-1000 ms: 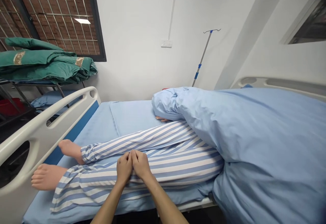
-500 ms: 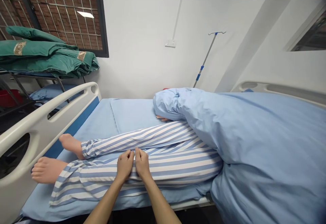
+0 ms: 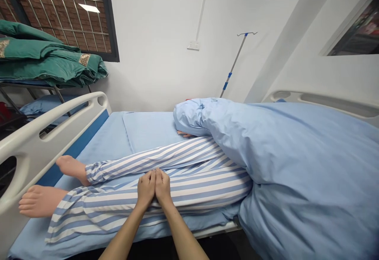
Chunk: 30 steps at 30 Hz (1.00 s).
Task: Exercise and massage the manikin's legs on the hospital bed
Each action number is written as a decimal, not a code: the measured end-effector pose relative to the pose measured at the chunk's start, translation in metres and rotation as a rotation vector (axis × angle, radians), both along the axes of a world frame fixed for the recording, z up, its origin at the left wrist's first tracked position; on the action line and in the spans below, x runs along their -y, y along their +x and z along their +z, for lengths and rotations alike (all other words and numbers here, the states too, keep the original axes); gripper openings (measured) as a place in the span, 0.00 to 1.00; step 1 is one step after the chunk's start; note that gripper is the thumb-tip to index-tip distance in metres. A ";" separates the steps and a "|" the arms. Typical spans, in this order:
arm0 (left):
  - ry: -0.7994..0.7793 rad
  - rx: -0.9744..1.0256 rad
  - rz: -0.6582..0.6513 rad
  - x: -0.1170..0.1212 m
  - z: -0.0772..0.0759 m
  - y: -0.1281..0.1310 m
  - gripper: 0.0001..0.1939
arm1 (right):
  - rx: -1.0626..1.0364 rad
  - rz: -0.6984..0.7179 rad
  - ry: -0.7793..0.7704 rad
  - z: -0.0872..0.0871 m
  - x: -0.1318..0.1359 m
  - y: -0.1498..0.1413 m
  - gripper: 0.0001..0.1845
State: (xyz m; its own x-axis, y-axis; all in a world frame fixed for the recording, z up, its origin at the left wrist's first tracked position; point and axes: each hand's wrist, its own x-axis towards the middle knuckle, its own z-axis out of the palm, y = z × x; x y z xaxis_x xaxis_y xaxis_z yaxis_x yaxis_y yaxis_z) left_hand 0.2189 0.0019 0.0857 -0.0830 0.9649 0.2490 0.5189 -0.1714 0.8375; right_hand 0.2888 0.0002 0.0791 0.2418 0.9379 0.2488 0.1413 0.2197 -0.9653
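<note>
Two bare feet and legs of a manikin-like figure lie on the bed, in blue-and-white striped trousers [image 3: 118, 202]. Over the nearer leg, about knee height, my left hand [image 3: 146, 189] is curled into a fist. My right hand [image 3: 162, 187] is also a fist, right beside it, and the two touch along the thumbs. The curled fingertips face down, out of sight. No cloth shows gathered in either fist, and whether they rest on the trousers I cannot tell. A bunched blue quilt [image 3: 281, 153] covers the figure's upper part; fingers [image 3: 185, 133] peek out from under its edge.
A white bed end board [image 3: 68, 122] stands at the left beyond the feet [image 3: 41, 201]. Folded green bedding [image 3: 53, 60] lies on a metal rack behind it. Against the back wall rises an IV pole [image 3: 233, 66]. The blue sheet [image 3: 151, 128] spans the bed's far side.
My two fists have come together; a narrow gap parted them before. The view has turned slightly, so the room sits a little further left and up. Legs and quilt look unchanged.
</note>
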 end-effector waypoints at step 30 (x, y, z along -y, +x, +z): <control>-0.079 -0.048 -0.044 -0.002 -0.003 -0.003 0.20 | 0.319 0.004 0.017 0.002 0.003 0.046 0.21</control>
State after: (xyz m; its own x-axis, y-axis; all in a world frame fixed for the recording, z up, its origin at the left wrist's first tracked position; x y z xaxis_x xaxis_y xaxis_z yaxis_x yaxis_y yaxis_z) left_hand 0.2163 0.0037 0.0826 -0.0301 0.9841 0.1751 0.5525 -0.1296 0.8233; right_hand 0.3345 -0.0032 0.0812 0.1456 0.9339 0.3266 0.4351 0.2361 -0.8689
